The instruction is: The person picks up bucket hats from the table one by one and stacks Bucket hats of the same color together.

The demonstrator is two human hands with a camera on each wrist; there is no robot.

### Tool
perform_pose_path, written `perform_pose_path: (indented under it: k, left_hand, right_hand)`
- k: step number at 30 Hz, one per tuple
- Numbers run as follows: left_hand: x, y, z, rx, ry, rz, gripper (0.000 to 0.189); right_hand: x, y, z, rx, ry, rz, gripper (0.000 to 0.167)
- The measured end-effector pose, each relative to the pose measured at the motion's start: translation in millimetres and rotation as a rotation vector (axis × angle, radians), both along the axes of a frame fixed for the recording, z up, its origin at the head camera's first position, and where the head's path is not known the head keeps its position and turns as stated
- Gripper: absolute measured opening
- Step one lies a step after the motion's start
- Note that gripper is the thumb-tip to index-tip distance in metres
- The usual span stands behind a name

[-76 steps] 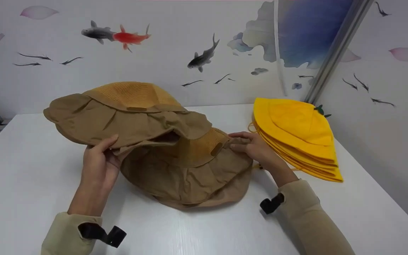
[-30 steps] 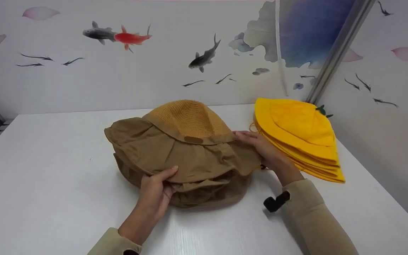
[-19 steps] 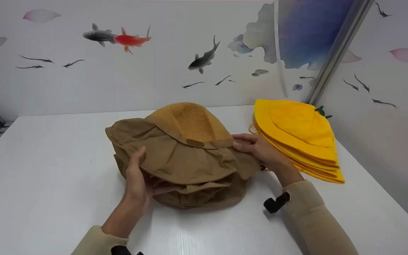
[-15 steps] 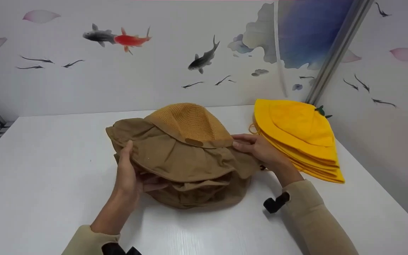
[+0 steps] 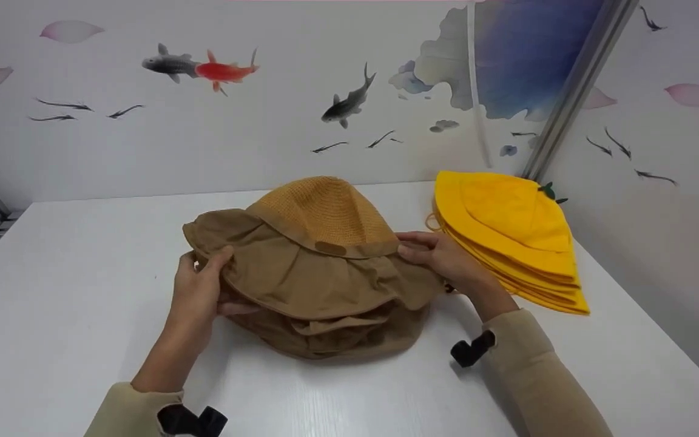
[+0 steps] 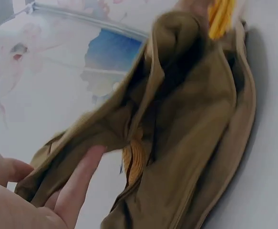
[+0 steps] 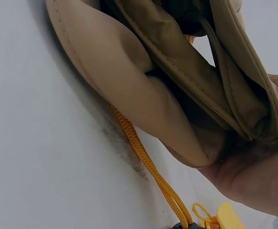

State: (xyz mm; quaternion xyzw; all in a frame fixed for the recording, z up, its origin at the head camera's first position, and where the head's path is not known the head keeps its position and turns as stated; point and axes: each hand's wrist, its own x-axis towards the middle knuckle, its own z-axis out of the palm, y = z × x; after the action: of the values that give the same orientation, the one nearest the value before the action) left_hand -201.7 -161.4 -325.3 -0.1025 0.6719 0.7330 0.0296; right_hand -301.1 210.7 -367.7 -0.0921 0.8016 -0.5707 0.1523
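Note:
A brown sun hat (image 5: 295, 276) with a woven tan crown lies over at least one more brown hat (image 5: 380, 341) in the middle of the table. My left hand (image 5: 196, 294) holds the left edge of the upper brim, thumb on top and fingers beneath. From below, the left wrist view shows the raised brim (image 6: 88, 136) between thumb and fingers, with a gap above the lower brims. On the right side, my right hand (image 5: 446, 260) grips the gathered brims near the crown band. An orange cord (image 7: 150, 164) hangs below them in the right wrist view.
Nested yellow hats (image 5: 507, 237) stand close to my right forearm, a small green piece (image 5: 547, 192) on top. White table (image 5: 82, 291) surrounds the brown hats. A patterned wall (image 5: 264, 121) rises behind, and a metal post (image 5: 580, 91) stands at the right corner.
The upper brown hat has come down from the left onto the lower one. My left hand released the front brim and shifted left to its side edge. My right hand stays nearly in place.

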Motion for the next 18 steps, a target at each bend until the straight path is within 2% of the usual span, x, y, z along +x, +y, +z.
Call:
perform_pose_path:
  k: [7, 10, 14, 18]
  left_hand:
    - [-4.0, -12.9, -1.8, -0.237, 0.069, 0.003, 0.078]
    - [-5.7, -19.3, -4.8, -0.428, 0.085, 0.006, 0.081]
    - [-8.6, -27.5, -9.6, -0.645, 0.055, -0.02, 0.084]
    - [-13.4, -32.3, -13.4, -0.672, 0.012, -0.046, 0.091]
  right_hand:
    - [0.1, -1, 0.6, 0.021, 0.024, -0.01, 0.053]
    - [0.4, -2, 0.3, 0.024, 0.04, -0.011, 0.053]
    - [-0.2, -2, -0.9, 0.022, 0.052, -0.007, 0.054]
    - [-0.8, -2, -1.9, 0.033, 0.051, -0.01, 0.055]
